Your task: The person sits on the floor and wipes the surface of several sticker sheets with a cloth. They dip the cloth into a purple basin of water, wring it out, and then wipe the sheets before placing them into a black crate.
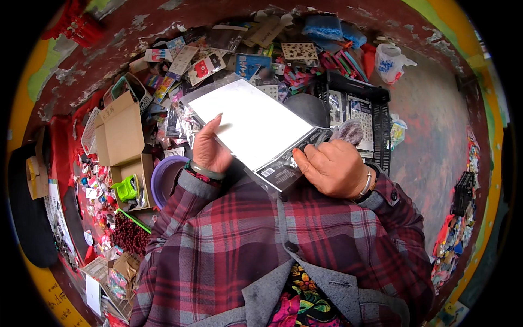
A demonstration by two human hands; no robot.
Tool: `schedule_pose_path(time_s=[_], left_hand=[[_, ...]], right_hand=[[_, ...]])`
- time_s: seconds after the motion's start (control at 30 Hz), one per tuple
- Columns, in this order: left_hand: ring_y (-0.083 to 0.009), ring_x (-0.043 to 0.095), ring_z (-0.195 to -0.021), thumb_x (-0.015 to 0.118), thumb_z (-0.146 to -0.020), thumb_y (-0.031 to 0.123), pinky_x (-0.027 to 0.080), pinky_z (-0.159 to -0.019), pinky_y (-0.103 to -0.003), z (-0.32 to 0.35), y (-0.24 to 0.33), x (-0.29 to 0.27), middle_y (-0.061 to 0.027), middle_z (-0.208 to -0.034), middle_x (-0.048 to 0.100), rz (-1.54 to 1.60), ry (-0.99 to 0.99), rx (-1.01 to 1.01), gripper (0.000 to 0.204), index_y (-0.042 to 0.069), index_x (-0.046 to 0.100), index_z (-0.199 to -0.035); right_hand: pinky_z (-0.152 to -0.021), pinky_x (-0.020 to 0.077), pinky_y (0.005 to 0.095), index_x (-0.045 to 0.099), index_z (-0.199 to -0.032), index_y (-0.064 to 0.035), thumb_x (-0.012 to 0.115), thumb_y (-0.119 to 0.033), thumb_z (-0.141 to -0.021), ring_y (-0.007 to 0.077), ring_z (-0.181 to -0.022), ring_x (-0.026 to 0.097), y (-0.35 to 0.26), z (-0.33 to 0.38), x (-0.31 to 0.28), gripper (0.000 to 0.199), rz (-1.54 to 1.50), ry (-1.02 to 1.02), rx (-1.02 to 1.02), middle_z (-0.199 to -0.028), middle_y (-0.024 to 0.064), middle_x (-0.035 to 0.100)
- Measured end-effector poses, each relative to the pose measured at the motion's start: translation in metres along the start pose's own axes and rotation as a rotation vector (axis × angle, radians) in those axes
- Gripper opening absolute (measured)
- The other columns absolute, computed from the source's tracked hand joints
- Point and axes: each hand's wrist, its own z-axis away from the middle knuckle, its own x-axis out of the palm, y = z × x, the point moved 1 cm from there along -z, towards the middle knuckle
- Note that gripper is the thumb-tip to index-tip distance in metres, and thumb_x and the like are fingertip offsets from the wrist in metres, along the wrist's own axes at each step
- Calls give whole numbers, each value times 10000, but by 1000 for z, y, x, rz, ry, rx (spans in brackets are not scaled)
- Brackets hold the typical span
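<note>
A flat clear plastic packet with a white sheet (250, 120) in it is held tilted above my lap. Its lower right end has a black printed strip (279, 173) with a barcode. My left hand (211, 151) grips the packet's left edge, thumb on top and the other fingers hidden underneath. At the opposite end, my right hand (336, 169) is closed, its fingers pinching the plastic by the black strip. A bunched greyish-purple cloth (350, 132) shows just behind the right hand; whether it touches the hand I cannot tell.
A black plastic crate (383, 122) with sticker sheets stands to the right. On the left are an open cardboard box (121, 136) and a purple basin (163, 177). Mixed packets, including a blue one (252, 66), pile up ahead. A white plastic bag (390, 62) lies far right.
</note>
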Motion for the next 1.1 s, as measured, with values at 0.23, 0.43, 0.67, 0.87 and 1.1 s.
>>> schedule_pose_path(time_s=[0.23,0.43,0.67,0.87,1.1], left_hand=[[-324,557,-1091,497,-887,45,428,-980,-477,-3,7,3,-189,-1179,560,23,21,2,308,-49,479,-1179],[-327,546,-1108,486,-892,37,421,-994,-461,-3,18,3,-190,-1185,554,46,41,15,348,-69,449,-1222],[-290,559,-1081,511,-892,50,426,-979,-418,-3,27,7,-173,-1176,562,-184,109,207,333,-71,470,-1199],[-246,577,-1034,592,-876,104,455,-928,-387,0,36,39,-130,-1132,586,-380,13,261,360,-26,498,-1198],[-242,541,-1096,572,-895,75,442,-934,-397,-6,23,72,-95,-1197,557,-504,-271,227,385,20,470,-1262]], right_hand=[[-528,406,260,662,-946,4,629,-108,-715,140,-635,538,1,-1,0,259,-6,-1,9,-837,77,622],[-529,419,276,661,-961,-10,626,-92,-711,149,-623,536,5,3,4,266,-60,25,59,-892,80,631],[-637,496,310,666,-969,-46,699,-88,-744,235,-781,633,19,1,-1,231,-492,37,395,-931,93,647],[-777,483,300,647,-1011,0,684,-77,-771,256,-880,627,70,6,1,255,-672,116,713,-963,140,646],[-816,442,239,557,-1206,16,666,-154,-851,97,-964,544,108,-17,8,409,-1021,153,998,-1078,62,612]])
